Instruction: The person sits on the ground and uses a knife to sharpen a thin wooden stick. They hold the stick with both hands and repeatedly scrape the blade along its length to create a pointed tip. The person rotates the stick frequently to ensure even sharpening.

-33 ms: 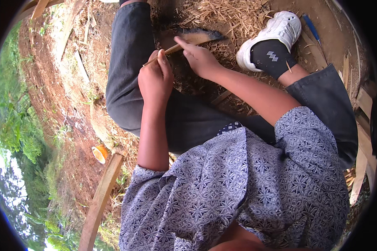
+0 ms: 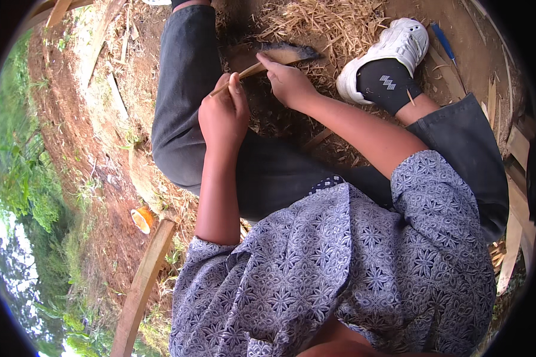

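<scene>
Thin stick (image 2: 244, 74) pinched btwn left hand (image 2: 223, 113), right hand (image 2: 289, 83) (blade (image 2: 280, 53) beyond)

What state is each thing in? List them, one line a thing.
left hand: closed around the thin stick
thin stick: held slanting, its far end against the blade
right hand: gripping the blade, fingers pressed on the stick
blade: dark, lying across above the hands
white shoe: on the foot, resting on the shavings
shavings: loose, heaped on the ground
orange cup: tipped on its side in the dirt
</scene>
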A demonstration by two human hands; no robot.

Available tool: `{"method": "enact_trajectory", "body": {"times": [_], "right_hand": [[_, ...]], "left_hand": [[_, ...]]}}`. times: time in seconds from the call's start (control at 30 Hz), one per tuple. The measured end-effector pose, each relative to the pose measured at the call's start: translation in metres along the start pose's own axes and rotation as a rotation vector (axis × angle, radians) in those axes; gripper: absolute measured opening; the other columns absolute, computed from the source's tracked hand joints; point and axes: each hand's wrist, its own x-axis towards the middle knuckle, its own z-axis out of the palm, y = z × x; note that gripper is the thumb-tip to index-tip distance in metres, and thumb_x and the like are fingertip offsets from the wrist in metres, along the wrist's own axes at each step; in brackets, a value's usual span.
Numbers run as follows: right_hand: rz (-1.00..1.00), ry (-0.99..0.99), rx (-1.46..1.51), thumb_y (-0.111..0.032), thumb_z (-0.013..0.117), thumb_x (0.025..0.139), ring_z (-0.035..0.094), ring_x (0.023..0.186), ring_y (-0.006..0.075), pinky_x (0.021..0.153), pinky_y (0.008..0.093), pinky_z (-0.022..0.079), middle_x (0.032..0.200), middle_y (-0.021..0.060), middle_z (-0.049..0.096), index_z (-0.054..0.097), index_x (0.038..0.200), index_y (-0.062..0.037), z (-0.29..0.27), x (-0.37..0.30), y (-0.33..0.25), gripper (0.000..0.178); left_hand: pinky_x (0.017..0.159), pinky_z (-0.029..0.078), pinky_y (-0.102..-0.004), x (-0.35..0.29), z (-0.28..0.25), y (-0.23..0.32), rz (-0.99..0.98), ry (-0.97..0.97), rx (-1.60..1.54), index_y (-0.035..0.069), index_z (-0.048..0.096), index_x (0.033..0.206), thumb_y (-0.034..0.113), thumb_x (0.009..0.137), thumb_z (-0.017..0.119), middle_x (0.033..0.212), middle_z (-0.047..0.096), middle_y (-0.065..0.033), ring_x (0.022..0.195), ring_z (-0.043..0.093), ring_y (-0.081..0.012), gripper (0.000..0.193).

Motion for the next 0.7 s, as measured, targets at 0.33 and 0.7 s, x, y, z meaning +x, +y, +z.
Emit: {"method": "enact_trajectory", "body": {"times": [0.33,0.7], "right_hand": [[-0.241,-0.017,0.127,-0.007,0.040,0.105,0.059,0.133,0.0304,0.111,0.0377,0.047,0.146,0.0200,0.058,0.044,0.155,-0.0069,-0.001,-0.021,-0.037,0.050],[-0.536,0.114,0.207,-0.007,0.048,0.103,0.068,0.114,0.0358,0.095,0.0438,0.055,0.132,0.0219,0.066,0.049,0.151,-0.0042,0.013,-0.007,-0.007,0.048]], "left_hand": [[0.053,0.047,-0.0482,-0.001,0.003,-0.006,-0.020,0.033,0.058,0.002,0.062,0.078,0.027,0.109,0.050,0.066,0.060,-0.0209,0.061,0.063,-0.0430,0.041],[0.058,0.047,-0.0447,0.001,0.001,-0.005,-0.060,-0.029,0.017,-0.003,0.069,0.094,0.027,0.111,0.045,0.072,0.063,-0.0238,0.064,0.065,-0.0403,0.042]]}}
